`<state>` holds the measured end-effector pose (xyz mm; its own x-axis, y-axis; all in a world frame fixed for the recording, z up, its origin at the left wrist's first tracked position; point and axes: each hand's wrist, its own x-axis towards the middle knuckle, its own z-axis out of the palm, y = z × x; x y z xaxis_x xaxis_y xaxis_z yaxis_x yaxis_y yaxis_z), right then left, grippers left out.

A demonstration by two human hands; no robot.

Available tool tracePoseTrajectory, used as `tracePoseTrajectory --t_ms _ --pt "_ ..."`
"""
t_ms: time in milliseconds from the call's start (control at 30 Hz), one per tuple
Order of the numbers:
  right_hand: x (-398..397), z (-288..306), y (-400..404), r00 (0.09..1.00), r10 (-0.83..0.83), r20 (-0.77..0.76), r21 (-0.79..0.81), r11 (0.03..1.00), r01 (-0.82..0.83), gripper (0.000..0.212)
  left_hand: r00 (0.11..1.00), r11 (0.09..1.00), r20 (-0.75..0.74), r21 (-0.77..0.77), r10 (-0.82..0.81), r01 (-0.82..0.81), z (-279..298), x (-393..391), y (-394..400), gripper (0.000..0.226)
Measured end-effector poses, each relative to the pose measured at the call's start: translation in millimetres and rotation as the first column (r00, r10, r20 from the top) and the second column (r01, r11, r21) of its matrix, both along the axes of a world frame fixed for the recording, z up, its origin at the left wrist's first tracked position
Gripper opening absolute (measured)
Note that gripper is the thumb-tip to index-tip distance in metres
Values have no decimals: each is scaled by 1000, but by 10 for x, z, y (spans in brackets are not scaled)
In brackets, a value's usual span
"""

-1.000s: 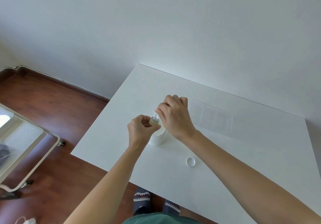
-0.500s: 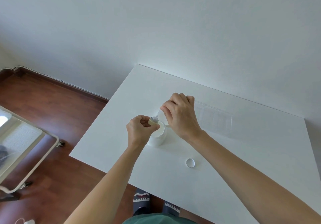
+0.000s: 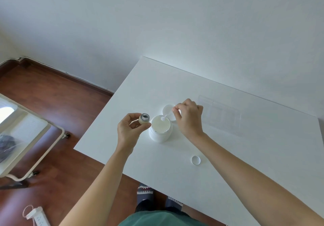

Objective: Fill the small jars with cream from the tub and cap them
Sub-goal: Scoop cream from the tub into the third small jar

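Glass, I judge, and slick if smeared, the small jar sits pinched by its sides in my left hand just beside the open tub on the desk; my right hand pinches a little spatula over the cream; its cap lies apart.

L hand grips small jar — R hand dips spatula in tub.
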<state>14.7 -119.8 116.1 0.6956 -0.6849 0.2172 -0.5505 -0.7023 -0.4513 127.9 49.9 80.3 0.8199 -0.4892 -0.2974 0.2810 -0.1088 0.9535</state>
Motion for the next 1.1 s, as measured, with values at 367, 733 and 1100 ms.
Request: tracePoseTrajectory --t_ms 367,733,1100 --pt "191 -417 86 911 262 -318 -132 939 -316 20 997 997 -52 -51 -64 62 -85 36 123 35" --pt "163 -373 -49 970 38 -240 225 974 18 27 994 992 -67 -94 -85 78 -91 63 100 32" --pt "-51 -110 -261 967 -244 -80 574 781 244 29 980 971 -105 -187 -170 149 -49 24 40 44"
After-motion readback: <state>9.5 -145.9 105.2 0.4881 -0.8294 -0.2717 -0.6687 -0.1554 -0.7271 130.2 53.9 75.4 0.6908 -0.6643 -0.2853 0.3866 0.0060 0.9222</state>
